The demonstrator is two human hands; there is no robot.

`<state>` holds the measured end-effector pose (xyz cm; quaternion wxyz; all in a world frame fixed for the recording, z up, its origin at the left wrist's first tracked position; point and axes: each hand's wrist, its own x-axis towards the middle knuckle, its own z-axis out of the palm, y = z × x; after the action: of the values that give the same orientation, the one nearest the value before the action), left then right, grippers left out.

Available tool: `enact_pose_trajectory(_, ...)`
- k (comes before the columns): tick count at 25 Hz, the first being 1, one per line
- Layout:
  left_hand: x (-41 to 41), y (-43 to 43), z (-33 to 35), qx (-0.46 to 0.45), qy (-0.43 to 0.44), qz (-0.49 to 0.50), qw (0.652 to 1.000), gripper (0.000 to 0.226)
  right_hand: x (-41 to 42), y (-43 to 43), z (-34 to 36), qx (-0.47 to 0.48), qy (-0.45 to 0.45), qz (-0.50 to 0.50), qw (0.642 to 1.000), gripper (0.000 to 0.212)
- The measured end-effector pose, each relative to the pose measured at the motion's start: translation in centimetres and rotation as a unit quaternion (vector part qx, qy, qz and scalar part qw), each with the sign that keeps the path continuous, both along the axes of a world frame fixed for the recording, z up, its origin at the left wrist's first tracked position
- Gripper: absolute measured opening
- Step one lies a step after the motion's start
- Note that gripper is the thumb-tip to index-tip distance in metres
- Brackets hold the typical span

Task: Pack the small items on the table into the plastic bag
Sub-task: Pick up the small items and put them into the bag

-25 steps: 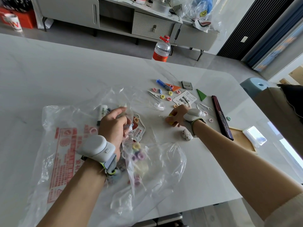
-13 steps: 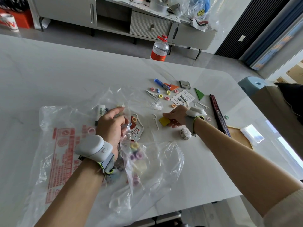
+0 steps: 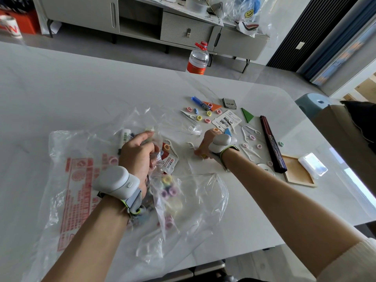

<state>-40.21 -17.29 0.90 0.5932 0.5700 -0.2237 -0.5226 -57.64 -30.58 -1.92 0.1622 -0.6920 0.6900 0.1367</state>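
Left grip (image 3: 138,157) clutches the crinkly clear plastic bag (image 3: 195,202); at three o'clock, right grip (image 3: 204,146) pinches a flat yellow piece (image 3: 203,155).

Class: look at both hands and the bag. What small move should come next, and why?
Probably bring the right hand across to the bag and drop in the yellow piece that its fingers seem to curl round. The left hand grips the bag's edge nearby, and rings lie inside, so the piece likely goes there next.
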Motion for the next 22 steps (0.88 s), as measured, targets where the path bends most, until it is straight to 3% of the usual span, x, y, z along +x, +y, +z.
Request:
enact_pose_trajectory(6,0.0,0.0,0.0,-0.005,0.002,-0.005,1.000,0.046,0.4,2.2,0.9,-0.088,0.147,0.076,0.982,0.011)
enact_pose_trajectory(7,0.0,0.1,0.0,-0.007,0.002,-0.005,1.000,0.047,0.5,2.3,0.9,-0.079,0.147,0.076,0.983,0.002)
enact_pose_trajectory(9,0.1,0.1,0.0,-0.009,0.000,-0.006,1.000,0.046,0.1,2.2,1.1,-0.009,0.132,0.067,0.989,0.008)
enact_pose_trajectory(12,0.3,0.0,0.0,-0.009,-0.007,-0.002,1.000,0.048,-1.3,2.3,2.2,0.104,-0.024,0.016,0.994,0.013)
enact_pose_trajectory(14,0.4,-0.1,0.0,-0.009,-0.011,-0.004,1.000,0.049,-1.5,3.6,3.2,0.133,-0.160,-0.016,0.978,0.014)
enact_pose_trajectory(16,0.3,-0.1,0.1,-0.011,-0.013,-0.006,1.000,0.049,-0.3,4.7,3.5,0.153,-0.233,-0.013,0.960,0.020)
enact_pose_trajectory(18,0.2,-0.1,0.0,-0.008,-0.018,-0.006,1.000,0.048,2.0,4.9,2.9,0.139,-0.343,-0.026,0.929,0.027)
enact_pose_trajectory(22,0.4,-0.3,-0.3,-0.004,-0.021,-0.001,1.000,0.046,3.2,4.7,1.7,0.148,-0.530,-0.072,0.832,0.043)
